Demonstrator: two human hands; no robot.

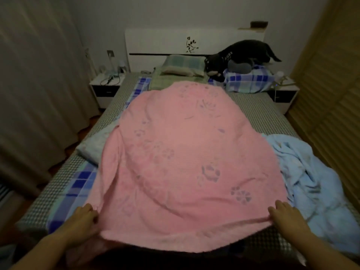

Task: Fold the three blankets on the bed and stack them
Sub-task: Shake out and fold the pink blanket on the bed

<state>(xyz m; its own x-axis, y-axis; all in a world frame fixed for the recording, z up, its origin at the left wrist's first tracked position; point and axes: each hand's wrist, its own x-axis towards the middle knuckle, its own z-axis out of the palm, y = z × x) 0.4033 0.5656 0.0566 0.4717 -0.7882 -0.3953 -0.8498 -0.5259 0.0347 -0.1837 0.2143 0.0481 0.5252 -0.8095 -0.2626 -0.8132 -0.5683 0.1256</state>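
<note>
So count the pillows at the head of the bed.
2: a green checked pillow against the white headboard, and a blue checked pillow to its right, under the black cat. Others may be hidden.

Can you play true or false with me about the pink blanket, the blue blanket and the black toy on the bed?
1. Both hands grip the pink blanket at its near edge: left hand, right hand. True.
2. The light blue blanket is neatly folded. False: it lies crumpled at the pink one's right.
3. The black plush toy sits near the headboard. True.
4. The pink blanket is rolled into a ball. False: it is spread out wide over the bed.
</note>
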